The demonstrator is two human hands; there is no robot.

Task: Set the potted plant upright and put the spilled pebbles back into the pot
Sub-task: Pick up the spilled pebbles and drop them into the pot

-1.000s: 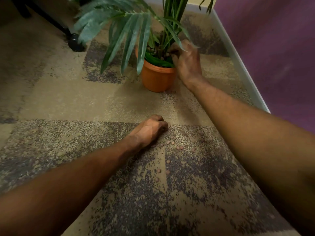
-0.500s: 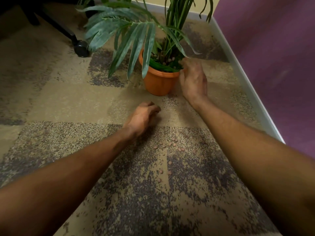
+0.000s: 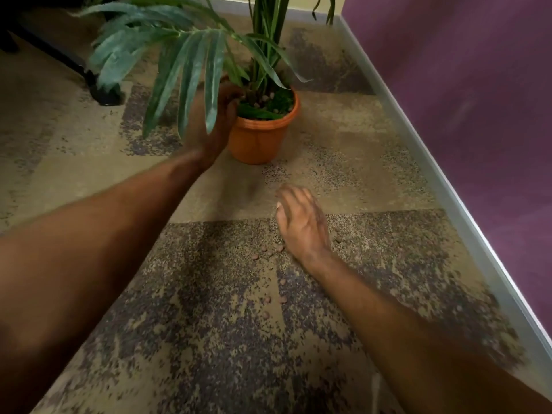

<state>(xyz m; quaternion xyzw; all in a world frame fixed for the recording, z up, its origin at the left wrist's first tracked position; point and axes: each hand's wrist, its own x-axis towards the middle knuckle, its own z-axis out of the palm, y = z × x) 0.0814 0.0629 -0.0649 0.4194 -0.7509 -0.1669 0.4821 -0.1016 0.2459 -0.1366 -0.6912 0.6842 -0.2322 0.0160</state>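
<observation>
The orange pot [image 3: 259,138] stands upright on the carpet, with green palm fronds [image 3: 191,61] spreading to the left and pebbles on its soil. My left hand [image 3: 213,124] is at the pot's left rim, partly behind a frond, fingers curled over the edge in a fist closed on pebbles that stay hidden inside. My right hand [image 3: 301,225] hovers palm down, blurred, with relaxed fingers just above the carpet. Small brown spilled pebbles [image 3: 268,253] lie scattered beside and below that hand.
A black chair leg with a caster [image 3: 104,94] stands left of the plant. A grey baseboard [image 3: 418,144] and a purple wall [image 3: 478,115] run along the right. The patterned carpet [image 3: 209,339] covers the floor in front of me.
My left hand lifted from the pebble patch as a fist and moved up to the pot's rim. My right hand left the pot and came down over the scattered pebbles.
</observation>
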